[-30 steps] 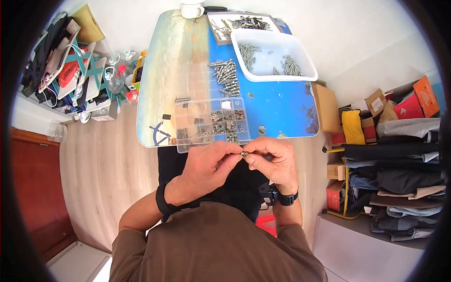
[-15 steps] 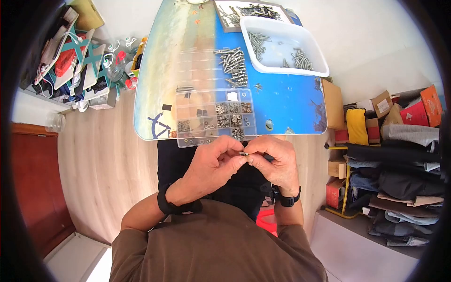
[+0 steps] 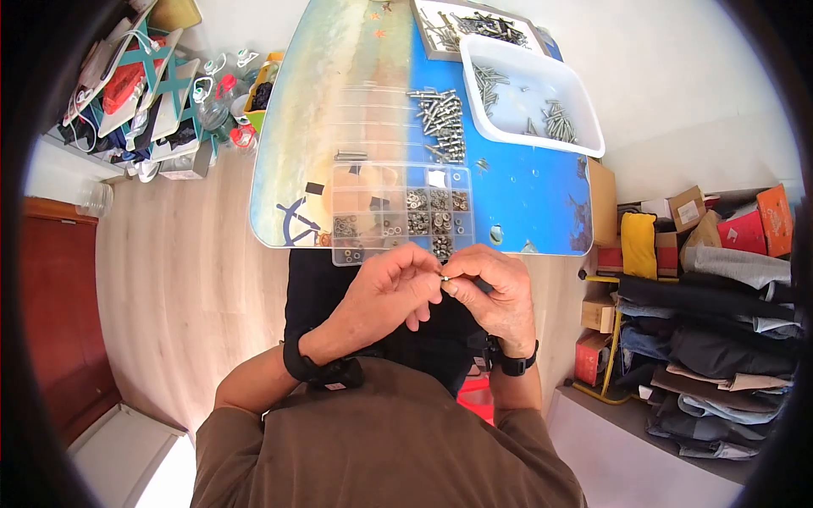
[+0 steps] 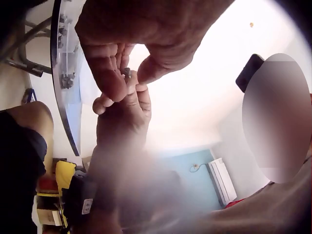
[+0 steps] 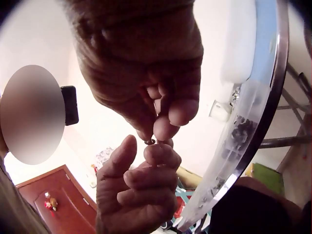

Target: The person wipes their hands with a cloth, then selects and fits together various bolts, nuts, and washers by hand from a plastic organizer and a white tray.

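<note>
In the head view a small metal part [image 3: 445, 278] is between the two hands, above the lap. My right hand [image 3: 494, 292] pinches it between thumb and fingertips. My left hand [image 3: 381, 292] is right beside it, fingers bent loosely. The right wrist view has the ring-like part [image 5: 150, 142] at the right hand's [image 5: 146, 73] fingertips; the left hand's [image 5: 141, 187] thumb stands apart from it and a fingertip lies close below. A clear compartment box [image 3: 360, 203] at the table's near edge holds nuts and washers.
Screws lie in a pile [image 3: 440, 123] behind the box. Farther back are a white tub [image 3: 538, 144] with screws and a shallow tray [image 3: 432, 49] of dark screws. Bottles [image 3: 216, 114] stand left of the table; a clothes rack [image 3: 618, 339] is at right.
The left thumb and fingers have loosened from the small part, and lower left fingers now show spread. The head view has shifted, so the table appears farther right. The right hand keeps its pinch.
</note>
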A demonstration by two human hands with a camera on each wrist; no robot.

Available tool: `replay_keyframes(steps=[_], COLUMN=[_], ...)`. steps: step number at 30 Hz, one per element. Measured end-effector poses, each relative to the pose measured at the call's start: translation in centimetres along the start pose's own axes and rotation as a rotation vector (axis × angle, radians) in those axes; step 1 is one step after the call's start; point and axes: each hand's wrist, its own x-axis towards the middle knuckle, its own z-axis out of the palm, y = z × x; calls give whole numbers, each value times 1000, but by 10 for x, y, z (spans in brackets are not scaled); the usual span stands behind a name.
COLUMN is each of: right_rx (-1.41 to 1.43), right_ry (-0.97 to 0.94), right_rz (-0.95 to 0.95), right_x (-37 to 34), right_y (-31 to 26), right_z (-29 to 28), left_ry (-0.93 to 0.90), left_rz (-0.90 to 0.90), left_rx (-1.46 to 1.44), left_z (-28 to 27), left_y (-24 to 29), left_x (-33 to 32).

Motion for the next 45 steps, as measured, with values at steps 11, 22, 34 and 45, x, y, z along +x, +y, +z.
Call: replay_keyframes(steps=[11,22,34,45], right_rx=[18,196,224,110], right_ry=[-18,-24,-12,-47], right_rz=[14,272,257,217], right_x=[0,-9,-16,-22], right_y=[7,12,19,31], right_z=[7,11,18,23], left_ry=[-72,111,125,132], left_rz=[-55,298,298,351], left_rx=[96,576,787,874], left_z=[-10,-5,-7,-6], left_y=[-7,-16,-20,-25], left_x=[3,7,5,6])
